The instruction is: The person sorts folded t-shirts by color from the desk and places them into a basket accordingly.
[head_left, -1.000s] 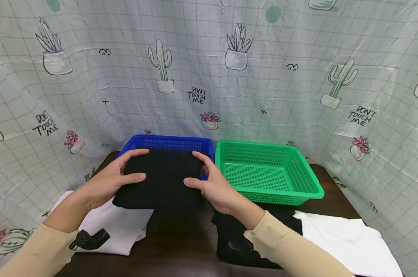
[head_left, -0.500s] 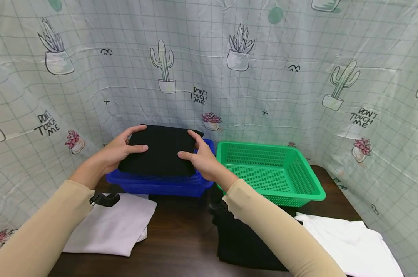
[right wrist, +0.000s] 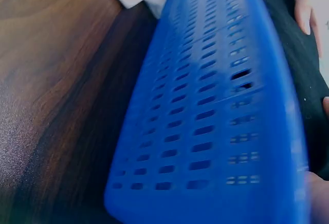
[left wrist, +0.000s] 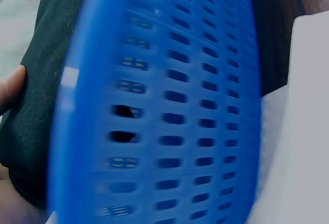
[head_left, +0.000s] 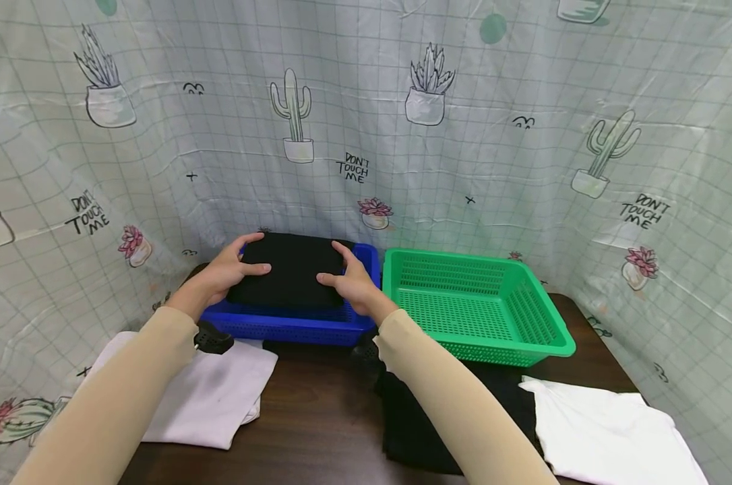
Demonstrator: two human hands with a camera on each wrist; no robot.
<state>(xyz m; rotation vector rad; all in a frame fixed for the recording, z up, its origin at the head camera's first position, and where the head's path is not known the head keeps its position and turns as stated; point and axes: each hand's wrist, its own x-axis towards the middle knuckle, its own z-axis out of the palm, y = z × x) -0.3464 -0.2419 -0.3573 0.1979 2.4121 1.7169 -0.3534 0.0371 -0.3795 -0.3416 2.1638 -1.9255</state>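
Note:
A folded black cloth [head_left: 293, 269] lies level over the blue basket [head_left: 281, 331], its back part overlapping the basket's far rim in the head view. My left hand [head_left: 223, 273] grips its left edge, thumb on top. On the opposite edge my right hand [head_left: 355, 279] pinches it the same way. Both wrist views are filled by the basket's slotted side wall [left wrist: 190, 106], with the dark cloth [right wrist: 293, 54] just beyond the rim. The undersides of both hands' grips are hidden by the cloth.
Right of the blue basket stands a green basket [head_left: 463, 347]. Before it lie a folded black cloth [head_left: 420, 431] and a white cloth [head_left: 615, 431]. A pale folded cloth [head_left: 220, 397] rests at left on the dark wooden table [head_left: 317, 404]. A printed curtain [head_left: 366, 101] hangs behind.
Both hands have carried the black cloth away from me, from in front of the blue basket to over it, then lowered it slightly. The other cloths stay put.

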